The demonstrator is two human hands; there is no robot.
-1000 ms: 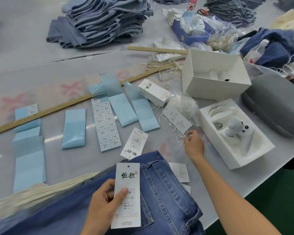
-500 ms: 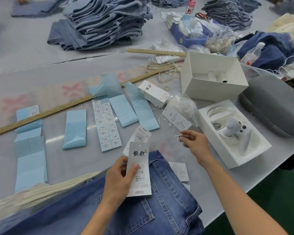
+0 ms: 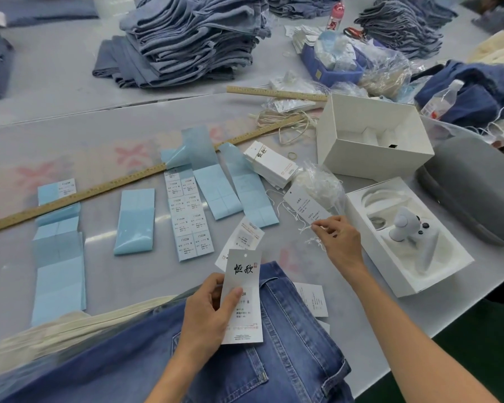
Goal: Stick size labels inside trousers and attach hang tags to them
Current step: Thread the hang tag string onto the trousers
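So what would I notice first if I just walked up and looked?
Probably the big white hang tag with black brush writing, held by the left hand over the blue jeans at the front. Then the rows of pale blue sticker sheets across the table's middle, and the tall pile of folded jeans at the back.

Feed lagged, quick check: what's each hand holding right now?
Left hand: grips the hang tag.
Right hand: pinches a white string.

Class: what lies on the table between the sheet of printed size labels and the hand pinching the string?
In the head view, a loose hang tag lies between the label sheet and the right hand.
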